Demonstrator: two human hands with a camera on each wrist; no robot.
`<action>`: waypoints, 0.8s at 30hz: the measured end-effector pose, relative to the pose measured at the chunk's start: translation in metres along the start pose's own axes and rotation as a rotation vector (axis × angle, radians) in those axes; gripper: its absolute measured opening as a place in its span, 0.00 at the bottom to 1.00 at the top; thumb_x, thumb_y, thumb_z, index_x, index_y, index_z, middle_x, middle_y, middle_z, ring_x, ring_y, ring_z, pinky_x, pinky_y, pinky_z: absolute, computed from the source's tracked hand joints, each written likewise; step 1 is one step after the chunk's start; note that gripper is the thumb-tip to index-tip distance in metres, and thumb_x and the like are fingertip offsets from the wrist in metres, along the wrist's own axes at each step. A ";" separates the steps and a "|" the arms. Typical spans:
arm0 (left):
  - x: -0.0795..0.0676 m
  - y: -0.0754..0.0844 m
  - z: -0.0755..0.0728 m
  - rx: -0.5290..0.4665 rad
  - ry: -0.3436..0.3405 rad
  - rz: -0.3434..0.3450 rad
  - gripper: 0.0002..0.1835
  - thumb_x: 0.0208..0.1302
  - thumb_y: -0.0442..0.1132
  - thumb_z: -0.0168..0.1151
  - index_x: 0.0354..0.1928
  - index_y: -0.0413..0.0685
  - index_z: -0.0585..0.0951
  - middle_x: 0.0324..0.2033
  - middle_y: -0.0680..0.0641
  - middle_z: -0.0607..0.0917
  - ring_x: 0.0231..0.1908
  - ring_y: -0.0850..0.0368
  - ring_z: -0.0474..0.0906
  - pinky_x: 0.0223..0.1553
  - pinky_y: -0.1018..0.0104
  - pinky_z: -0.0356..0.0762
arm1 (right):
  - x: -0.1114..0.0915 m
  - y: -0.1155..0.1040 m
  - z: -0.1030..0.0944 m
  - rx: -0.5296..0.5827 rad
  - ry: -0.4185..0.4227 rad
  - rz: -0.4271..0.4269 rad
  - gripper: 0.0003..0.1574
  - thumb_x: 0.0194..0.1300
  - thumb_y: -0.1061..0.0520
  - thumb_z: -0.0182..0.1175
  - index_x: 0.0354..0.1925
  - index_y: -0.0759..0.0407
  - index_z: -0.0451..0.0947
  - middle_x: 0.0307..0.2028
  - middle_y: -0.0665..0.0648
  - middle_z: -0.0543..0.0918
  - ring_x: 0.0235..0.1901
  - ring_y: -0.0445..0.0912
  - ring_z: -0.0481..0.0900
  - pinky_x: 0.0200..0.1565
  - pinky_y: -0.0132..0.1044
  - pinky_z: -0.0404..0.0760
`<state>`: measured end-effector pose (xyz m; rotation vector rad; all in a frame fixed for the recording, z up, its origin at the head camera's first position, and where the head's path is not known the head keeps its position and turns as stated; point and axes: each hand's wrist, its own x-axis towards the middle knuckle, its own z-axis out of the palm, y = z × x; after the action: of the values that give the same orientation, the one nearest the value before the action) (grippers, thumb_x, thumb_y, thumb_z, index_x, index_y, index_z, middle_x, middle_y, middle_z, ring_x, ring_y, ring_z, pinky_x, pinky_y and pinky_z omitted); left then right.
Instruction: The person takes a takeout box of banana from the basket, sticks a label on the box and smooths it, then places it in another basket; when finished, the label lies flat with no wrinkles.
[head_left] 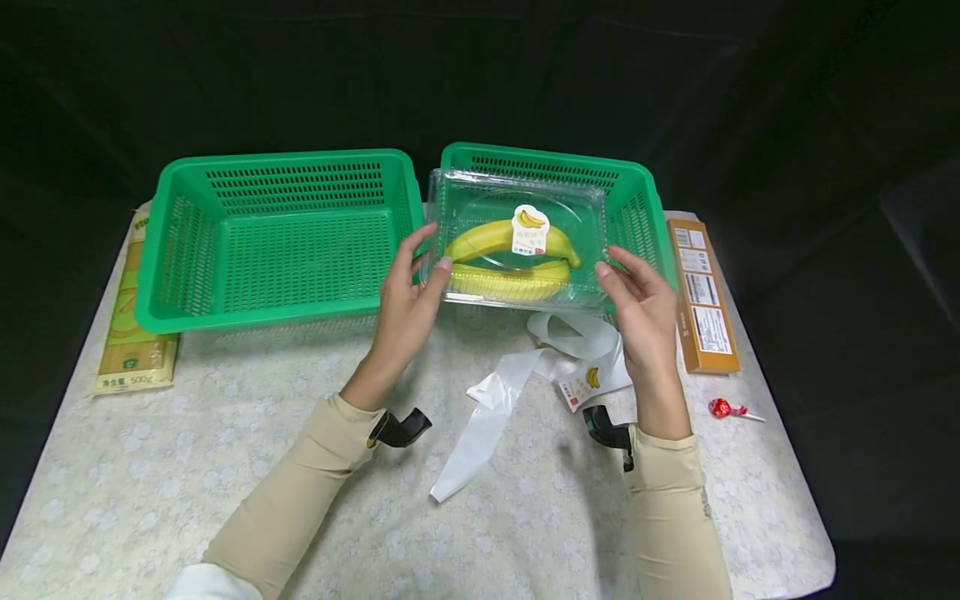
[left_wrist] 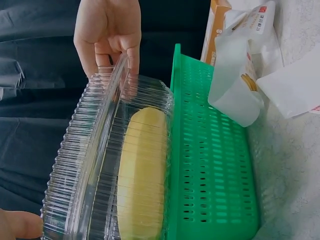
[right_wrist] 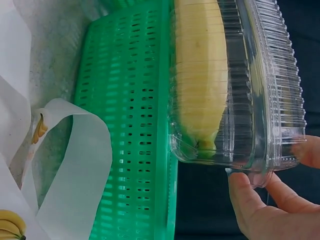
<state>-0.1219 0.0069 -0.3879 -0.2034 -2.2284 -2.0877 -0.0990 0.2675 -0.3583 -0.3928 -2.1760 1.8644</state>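
Observation:
A clear plastic clamshell box (head_left: 517,196) with two bananas (head_left: 510,283) inside hangs over the right green basket (head_left: 637,200). On its lid is a white label (head_left: 529,230) with a banana picture. My left hand (head_left: 408,300) grips the box's left end, thumb on the near corner. At the opposite end my right hand (head_left: 641,308) holds it between thumb and fingers. The right wrist view shows the right hand's fingers (right_wrist: 245,197) at the box's edge, with a banana (right_wrist: 200,75) seen through the ribbed wall.
Left stands another green basket (head_left: 300,258), partly over a yellow-green 500g packet (head_left: 135,333). A strip of label backing (head_left: 480,442) curls across the patterned tablecloth near the right basket. To the right lie an orange box (head_left: 705,300) and a red-wrapped lollipop (head_left: 722,408).

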 end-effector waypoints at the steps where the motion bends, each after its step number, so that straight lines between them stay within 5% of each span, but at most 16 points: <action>1: 0.000 0.000 0.000 -0.002 0.000 -0.001 0.27 0.75 0.41 0.54 0.74 0.54 0.65 0.75 0.48 0.64 0.72 0.42 0.65 0.66 0.40 0.70 | 0.000 0.000 0.000 -0.003 0.000 -0.002 0.26 0.70 0.58 0.61 0.64 0.65 0.75 0.62 0.56 0.77 0.53 0.38 0.78 0.55 0.28 0.74; 24: 0.016 -0.001 0.006 0.004 -0.002 -0.030 0.25 0.75 0.42 0.53 0.72 0.55 0.69 0.73 0.50 0.68 0.68 0.43 0.72 0.63 0.44 0.74 | 0.012 0.005 -0.002 0.055 0.078 -0.011 0.27 0.66 0.58 0.66 0.62 0.64 0.78 0.60 0.56 0.79 0.53 0.40 0.78 0.54 0.28 0.73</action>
<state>-0.1378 0.0131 -0.3872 -0.1723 -2.2508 -2.0984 -0.1097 0.2743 -0.3631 -0.4340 -2.0673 1.8666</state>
